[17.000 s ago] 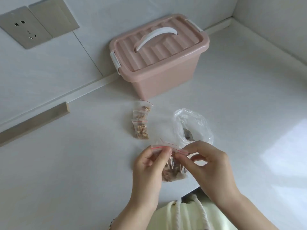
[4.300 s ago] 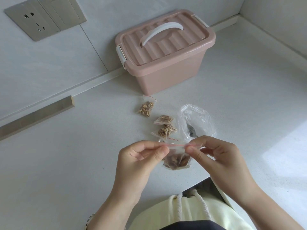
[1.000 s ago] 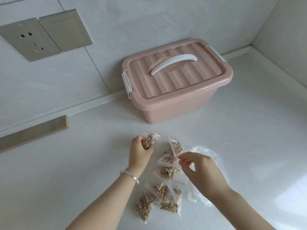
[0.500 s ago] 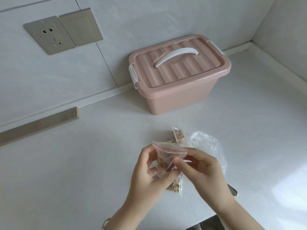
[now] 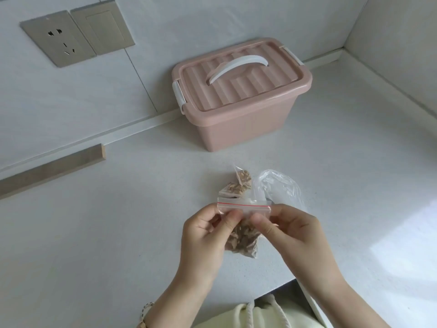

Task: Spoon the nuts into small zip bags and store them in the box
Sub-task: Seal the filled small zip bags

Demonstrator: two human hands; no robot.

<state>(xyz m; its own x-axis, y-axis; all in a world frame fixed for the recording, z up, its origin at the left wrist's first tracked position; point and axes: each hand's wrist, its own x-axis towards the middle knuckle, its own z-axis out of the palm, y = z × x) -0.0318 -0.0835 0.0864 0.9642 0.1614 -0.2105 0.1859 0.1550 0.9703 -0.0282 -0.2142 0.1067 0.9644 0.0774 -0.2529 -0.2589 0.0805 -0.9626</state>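
A small clear zip bag (image 5: 243, 205) with a red line along its top hangs in front of me, nuts bunched in its lower half. My left hand (image 5: 204, 235) pinches its left side and my right hand (image 5: 293, 229) pinches its right side, thumbs on the front just under the seal. Behind it on the counter lie two more filled small bags (image 5: 238, 184). The pink storage box (image 5: 238, 102) stands against the wall, its lid on, white handle down and side latches closed.
A crumpled large clear plastic bag (image 5: 279, 185) lies on the white counter (image 5: 118, 233) right of the small bags. A wall socket (image 5: 59, 39) is up left. The counter's front edge runs near my body; a wall corner is at right.
One second ago both hands were gathering small bags on the counter. They have since lifted one bag and now hold it spread flat by its top between them.
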